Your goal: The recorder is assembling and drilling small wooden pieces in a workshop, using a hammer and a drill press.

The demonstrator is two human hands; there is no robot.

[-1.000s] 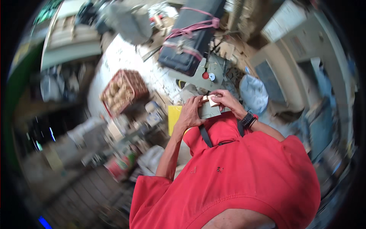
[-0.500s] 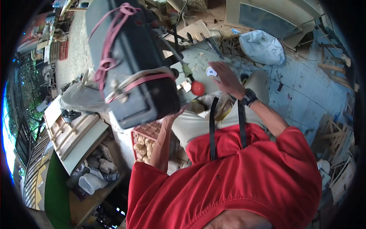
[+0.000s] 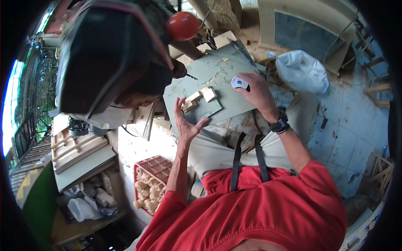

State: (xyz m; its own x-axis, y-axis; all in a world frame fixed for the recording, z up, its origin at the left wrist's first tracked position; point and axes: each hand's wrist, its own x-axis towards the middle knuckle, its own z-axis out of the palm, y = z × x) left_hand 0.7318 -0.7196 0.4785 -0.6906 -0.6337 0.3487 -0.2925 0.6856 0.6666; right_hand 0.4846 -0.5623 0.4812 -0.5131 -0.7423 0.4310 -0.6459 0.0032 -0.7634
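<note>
My left hand is open, thumb and fingers apart, at the near left of a grey-green board. Its fingertips are beside small pale wooden blocks on that board; whether they touch is hard to tell. My right hand is closed around a round piece with a white printed face, above the board's right side. Left of the board looms a dark drilling machine. Its drill bit points over the board near the blocks, and a red ball knob sits at its far side.
Beside my left forearm, a red plastic crate holds several turned wooden pieces. A white plastic sack lies on the floor beyond my right hand. Wooden frames and panels are stacked at the left. Wood shavings lie on the board.
My left hand has come out from behind the machine to beside the blocks. The red knob has moved away from them, and the view has shifted. My right hand still holds the white-faced piece.
</note>
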